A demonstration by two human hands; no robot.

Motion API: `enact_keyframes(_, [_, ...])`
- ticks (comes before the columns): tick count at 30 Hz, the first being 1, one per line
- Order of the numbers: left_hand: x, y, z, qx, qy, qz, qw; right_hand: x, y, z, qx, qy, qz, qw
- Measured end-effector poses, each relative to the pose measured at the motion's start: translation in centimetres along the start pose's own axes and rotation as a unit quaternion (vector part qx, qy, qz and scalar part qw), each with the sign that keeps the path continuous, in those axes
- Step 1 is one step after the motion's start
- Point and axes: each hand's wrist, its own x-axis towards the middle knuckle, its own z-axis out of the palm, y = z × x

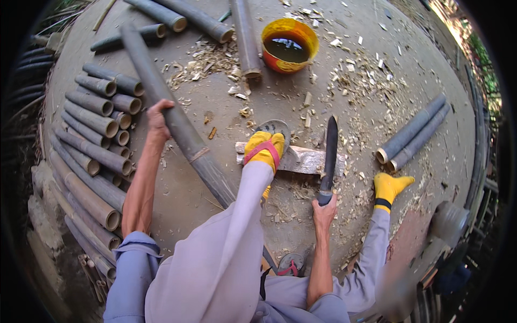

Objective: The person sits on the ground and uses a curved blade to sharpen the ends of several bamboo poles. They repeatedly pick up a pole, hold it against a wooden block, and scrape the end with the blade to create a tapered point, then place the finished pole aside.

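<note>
My left hand point(159, 119) is wrapped around a long grey-green bamboo pole point(186, 137), which slants from the upper left down toward my bent leg. The leg hides its lower part. In my right hand point(325, 213) is a machete point(330, 153), gripped by its dark handle, with the broad dark blade pointing away from me. The blade lies over or just above the right end of a rough wooden block point(304, 160); I cannot tell whether they touch. A sandal point(279, 128) on my yellow-socked foot point(265, 151) rests on the block's left part.
Cut bamboo lengths point(89, 118) are stacked at the left, with more poles point(199, 19) at the far side. Two bamboo pieces point(414, 132) lie at the right. A yellow-red bowl point(285, 65) holds dark liquid. Wood chips point(366, 81) litter the ground. A loose sandal point(291, 265) lies near me.
</note>
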Motion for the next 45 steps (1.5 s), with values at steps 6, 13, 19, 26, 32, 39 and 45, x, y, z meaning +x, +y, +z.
enact_keyframes(6, [-6.3, 11.9, 6.8, -0.091, -0.120, 0.178, 0.972, -1.6, -4.3, -2.8, 0.109, -0.078, 0.095, 0.986])
enact_keyframes(13, [-15.1, 8.4, 18.9, -0.116, -0.185, 0.324, 0.920, -4.3, -7.2, -5.9, 0.179, 0.003, -0.021, 0.984])
enact_keyframes(19, [-16.6, 1.4, 23.4, -0.079, -0.246, 0.321, 0.911, -3.4, -6.0, -6.0, 0.189, 0.000, -0.038, 0.981])
enact_keyframes(26, [-16.9, -1.3, 24.7, 0.002, -0.281, 0.320, 0.905, -1.5, -8.6, -8.6, 0.241, 0.132, -0.186, 0.944])
enact_keyframes(32, [-16.9, -1.1, 25.6, 0.020, -0.318, 0.324, 0.891, 1.9, -2.7, -2.5, 0.177, -0.040, -0.054, 0.982])
enact_keyframes(39, [-15.8, -0.9, 24.5, -0.005, -0.345, 0.319, 0.883, 0.9, -6.8, -7.7, 0.258, 0.052, -0.137, 0.955])
enact_keyframes(45, [-15.6, -0.8, 24.8, -0.017, -0.370, 0.302, 0.878, 1.1, -3.1, -2.6, 0.192, -0.034, -0.086, 0.977])
